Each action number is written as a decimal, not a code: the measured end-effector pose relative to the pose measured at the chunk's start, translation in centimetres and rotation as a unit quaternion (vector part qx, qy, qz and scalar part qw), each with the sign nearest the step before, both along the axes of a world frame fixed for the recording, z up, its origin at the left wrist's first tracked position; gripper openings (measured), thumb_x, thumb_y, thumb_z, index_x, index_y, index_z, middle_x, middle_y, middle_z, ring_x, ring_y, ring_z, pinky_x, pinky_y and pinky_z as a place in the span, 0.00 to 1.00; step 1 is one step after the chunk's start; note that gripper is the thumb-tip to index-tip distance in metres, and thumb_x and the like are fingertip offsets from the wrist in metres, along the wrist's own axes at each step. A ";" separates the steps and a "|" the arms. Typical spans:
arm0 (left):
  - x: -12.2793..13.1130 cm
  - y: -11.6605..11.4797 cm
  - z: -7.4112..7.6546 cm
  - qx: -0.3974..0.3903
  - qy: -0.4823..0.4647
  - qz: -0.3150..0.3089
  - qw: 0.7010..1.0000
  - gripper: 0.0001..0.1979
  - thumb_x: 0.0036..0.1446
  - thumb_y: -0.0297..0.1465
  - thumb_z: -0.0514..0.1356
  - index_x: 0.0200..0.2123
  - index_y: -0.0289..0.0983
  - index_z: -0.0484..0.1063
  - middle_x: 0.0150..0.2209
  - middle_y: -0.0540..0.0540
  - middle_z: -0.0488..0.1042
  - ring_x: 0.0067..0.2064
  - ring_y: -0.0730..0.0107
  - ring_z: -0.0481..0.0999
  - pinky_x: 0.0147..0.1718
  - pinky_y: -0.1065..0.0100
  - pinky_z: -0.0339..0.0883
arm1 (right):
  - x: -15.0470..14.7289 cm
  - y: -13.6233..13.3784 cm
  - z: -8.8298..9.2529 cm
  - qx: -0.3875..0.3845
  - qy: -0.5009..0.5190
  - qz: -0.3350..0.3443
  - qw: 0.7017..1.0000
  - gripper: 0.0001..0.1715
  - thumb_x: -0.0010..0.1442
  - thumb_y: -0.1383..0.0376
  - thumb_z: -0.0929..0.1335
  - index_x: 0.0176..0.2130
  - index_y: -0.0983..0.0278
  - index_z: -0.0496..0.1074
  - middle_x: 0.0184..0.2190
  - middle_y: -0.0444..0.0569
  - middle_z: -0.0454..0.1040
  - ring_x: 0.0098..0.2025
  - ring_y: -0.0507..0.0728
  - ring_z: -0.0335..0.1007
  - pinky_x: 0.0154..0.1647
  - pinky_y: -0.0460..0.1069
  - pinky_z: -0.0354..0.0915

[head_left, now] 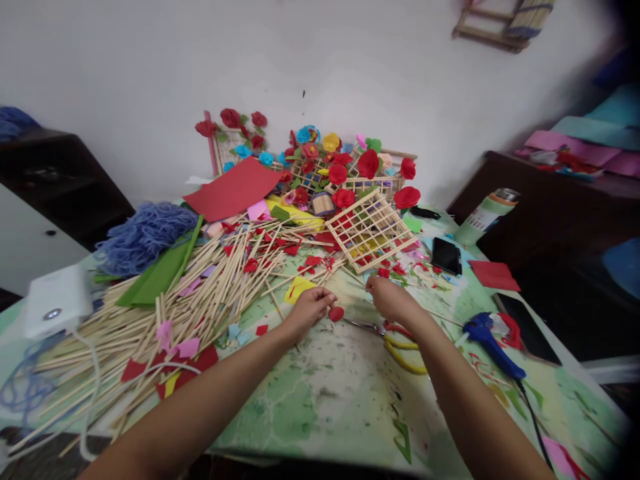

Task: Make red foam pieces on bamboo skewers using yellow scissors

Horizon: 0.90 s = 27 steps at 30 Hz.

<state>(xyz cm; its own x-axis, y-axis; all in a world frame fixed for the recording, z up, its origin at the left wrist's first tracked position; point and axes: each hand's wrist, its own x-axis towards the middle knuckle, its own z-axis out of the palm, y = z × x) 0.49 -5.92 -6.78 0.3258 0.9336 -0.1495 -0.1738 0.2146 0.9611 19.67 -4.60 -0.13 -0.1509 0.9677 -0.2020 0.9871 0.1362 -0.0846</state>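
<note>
My left hand rests on the table with its fingers curled, pinching a small red paper piece at its tips. My right hand lies a little to the right, fingers bent down onto the table among red paper scraps; whether it holds anything is hidden. Yellow-handled scissors lie under my right wrist. A heap of thin wooden sticks spreads to the left of my left hand.
A wooden lattice frame and paper flowers are piled at the back. Blue yarn, red paper sheet, white device sit left. A black phone, spray can and blue glue gun lie right.
</note>
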 end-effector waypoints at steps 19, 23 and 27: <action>0.1 0.0 0.3 -0.016 -0.044 0.014 0.999 0.13 0.48 0.37 0.58 0.29 0.31 0.67 0.22 0.51 0.67 0.14 0.87 0.51 0.14 0.76 0.39 | -5.3 0.2 -3.2 0.050 0.042 -0.085 0.994 0.12 0.54 0.66 0.62 0.36 0.68 0.72 0.36 0.59 0.75 0.36 0.58 0.71 0.31 0.47 0.57; 0.1 0.1 0.5 -0.028 -0.039 0.009 0.999 0.13 0.47 0.37 0.59 0.29 0.32 0.67 0.21 0.51 0.67 0.14 0.87 0.51 0.14 0.76 0.38 | -4.7 0.3 -2.8 0.037 0.038 -0.063 0.997 0.11 0.52 0.68 0.62 0.33 0.68 0.72 0.34 0.60 0.75 0.35 0.59 0.71 0.29 0.47 0.56; 0.2 0.1 0.4 -0.021 -0.030 0.009 0.999 0.13 0.47 0.37 0.58 0.29 0.31 0.67 0.22 0.51 0.68 0.14 0.87 0.52 0.14 0.76 0.38 | -2.6 -0.2 -0.3 0.058 0.044 -0.065 0.995 0.12 0.55 0.67 0.59 0.32 0.67 0.71 0.31 0.57 0.74 0.33 0.57 0.69 0.28 0.46 0.53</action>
<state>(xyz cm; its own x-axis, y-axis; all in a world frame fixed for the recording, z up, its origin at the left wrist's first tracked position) 0.64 -5.85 -6.35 0.3180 0.9327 -0.1699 -0.2352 0.2512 0.9389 17.08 -4.76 -0.39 -0.0357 0.9962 -0.0799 0.9864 0.0223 -0.1630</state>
